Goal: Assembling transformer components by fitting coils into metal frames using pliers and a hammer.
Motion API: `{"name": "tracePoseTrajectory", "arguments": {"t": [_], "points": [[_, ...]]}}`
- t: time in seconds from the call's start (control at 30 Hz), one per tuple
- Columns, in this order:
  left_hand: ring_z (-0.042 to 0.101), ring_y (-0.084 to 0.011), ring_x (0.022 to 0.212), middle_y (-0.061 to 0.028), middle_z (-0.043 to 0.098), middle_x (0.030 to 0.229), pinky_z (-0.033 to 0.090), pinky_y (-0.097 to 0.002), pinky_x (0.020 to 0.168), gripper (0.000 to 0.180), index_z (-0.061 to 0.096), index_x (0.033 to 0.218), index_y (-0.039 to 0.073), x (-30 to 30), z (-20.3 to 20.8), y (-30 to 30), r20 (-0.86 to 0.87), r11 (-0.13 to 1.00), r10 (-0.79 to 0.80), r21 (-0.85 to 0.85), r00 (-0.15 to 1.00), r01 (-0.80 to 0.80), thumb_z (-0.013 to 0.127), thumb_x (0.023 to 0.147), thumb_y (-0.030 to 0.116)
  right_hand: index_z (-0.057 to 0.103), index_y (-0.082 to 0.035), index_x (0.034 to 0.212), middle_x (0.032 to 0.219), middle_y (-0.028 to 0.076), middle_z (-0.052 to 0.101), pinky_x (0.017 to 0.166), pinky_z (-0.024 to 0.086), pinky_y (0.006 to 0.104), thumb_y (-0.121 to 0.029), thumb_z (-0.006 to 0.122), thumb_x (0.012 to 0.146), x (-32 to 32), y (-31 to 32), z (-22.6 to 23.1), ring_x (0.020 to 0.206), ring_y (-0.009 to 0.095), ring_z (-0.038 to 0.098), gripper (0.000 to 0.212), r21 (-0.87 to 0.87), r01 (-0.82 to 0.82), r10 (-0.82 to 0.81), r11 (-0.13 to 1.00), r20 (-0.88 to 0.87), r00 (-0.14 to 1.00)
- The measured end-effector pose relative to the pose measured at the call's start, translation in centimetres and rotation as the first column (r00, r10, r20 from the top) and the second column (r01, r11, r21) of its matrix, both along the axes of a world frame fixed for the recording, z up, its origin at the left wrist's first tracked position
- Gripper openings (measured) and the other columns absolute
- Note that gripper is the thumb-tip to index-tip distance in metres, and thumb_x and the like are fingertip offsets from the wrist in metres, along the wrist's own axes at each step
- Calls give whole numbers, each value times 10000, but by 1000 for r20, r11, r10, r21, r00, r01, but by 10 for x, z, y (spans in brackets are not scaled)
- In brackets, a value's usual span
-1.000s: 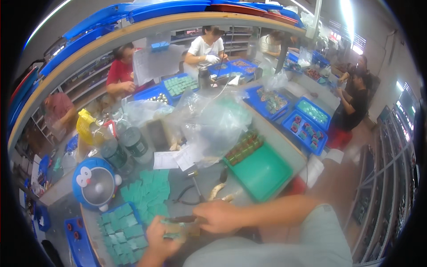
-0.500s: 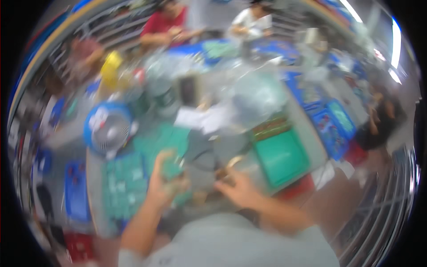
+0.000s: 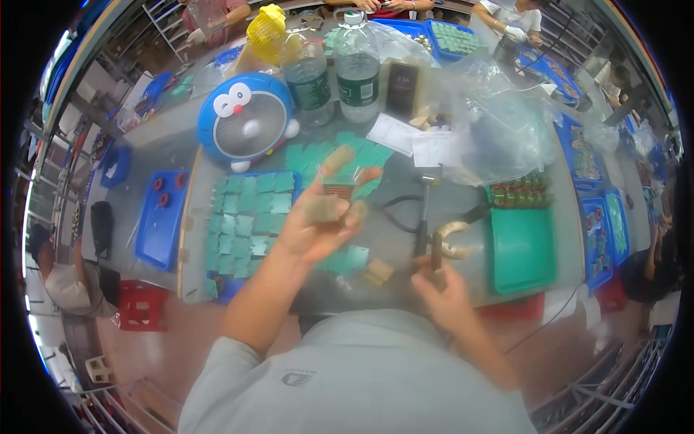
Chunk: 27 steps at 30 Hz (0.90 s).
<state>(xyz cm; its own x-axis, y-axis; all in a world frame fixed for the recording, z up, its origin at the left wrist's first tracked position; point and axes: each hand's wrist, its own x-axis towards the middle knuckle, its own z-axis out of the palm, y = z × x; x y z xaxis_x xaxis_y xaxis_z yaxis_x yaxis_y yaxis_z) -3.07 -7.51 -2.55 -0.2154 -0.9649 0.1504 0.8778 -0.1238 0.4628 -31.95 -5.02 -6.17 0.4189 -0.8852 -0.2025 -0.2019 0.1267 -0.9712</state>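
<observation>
Raised over the table's near side, my left hand (image 3: 311, 228) pinches a small copper-wound coil (image 3: 337, 192) with thin wires standing up from it. Beige coverings wrap some of those fingertips. My right hand (image 3: 442, 289) is lower and to the right, closed around a narrow brown piece (image 3: 437, 249) whose kind is unclear. Just beyond it lies a cream, C-shaped thing (image 3: 455, 235), partly blurred. A tool with black handles (image 3: 421, 235) rests on the table beside the right hand. Below the left hand sits a small tan block (image 3: 378, 271).
At left, a blue tray holds rows of green pieces (image 3: 242, 224); loose green sheets (image 3: 369, 152) lie behind. A blue fan (image 3: 246, 119), two bottles (image 3: 357, 72) and papers (image 3: 412, 137) stand farther back. At right are a green tray (image 3: 524, 253), wound coils (image 3: 520, 192) and clear plastic bags (image 3: 491, 123).
My left hand has risen and moved right, turning the coil into view. My right hand has shifted right. The view has also moved and become sharper.
</observation>
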Motion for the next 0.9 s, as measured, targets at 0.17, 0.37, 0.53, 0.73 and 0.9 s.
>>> {"name": "tracePoseTrajectory", "arguments": {"t": [0.17, 0.37, 0.53, 0.73, 0.9], "points": [[669, -182, 805, -114, 628, 1339, 500, -284, 645, 730, 466, 1523, 196, 1, -7, 0, 143, 995, 96, -25, 985, -93, 743, 868, 29, 635, -6, 1241, 895, -32, 605, 703, 460, 249, -185, 737, 982, 1, 0, 0, 772, 64, 553, 331, -58, 3, -4, 998, -14, 1000], [642, -197, 884, -20, 596, 1108, 496, -333, 771, 458, 569, 1287, 136, -8, -3, 2, 574, 946, 254, 21, 779, -324, 804, 894, 160, 633, -6, 1258, 916, -23, 618, 741, 473, 253, -193, 739, 978, -2, -3, -2, 810, 70, 570, 353, -55, 19, -20, 998, -20, 1000], [638, -210, 1005, -45, 610, 1146, 483, -327, 824, 534, 571, 1341, 97, 12, -30, 1, 542, 958, 247, -10, 804, -288, 798, 932, 354, 638, -12, 1257, 927, -19, 628, 775, 482, 263, -216, 743, 975, -6, -3, 0, 836, 82, 582, 363, 28, 32, -31, 999, -42, 999], [662, -266, 1060, -135, 651, 1215, 499, -341, 811, 699, 491, 1482, 60, 27, -48, 3, 449, 931, 203, 185, 870, -313, 580, 1023, 579, 642, -15, 1253, 932, -16, 633, 775, 485, 269, -235, 748, 972, 0, -2, -1, 839, 86, 587, 373, 16, 26, -24, 1000, -73, 997], [636, -271, 1118, -152, 652, 1246, 513, -434, 962, 723, 478, 1501, 46, 32, -46, 6, 434, 905, 76, 347, 898, -245, 541, 1039, 600, 626, -15, 1309, 940, -2, 643, 769, 491, 277, -252, 750, 968, 11, 2, -4, 847, 98, 594, 433, 43, 25, -23, 999, -53, 998]]}}
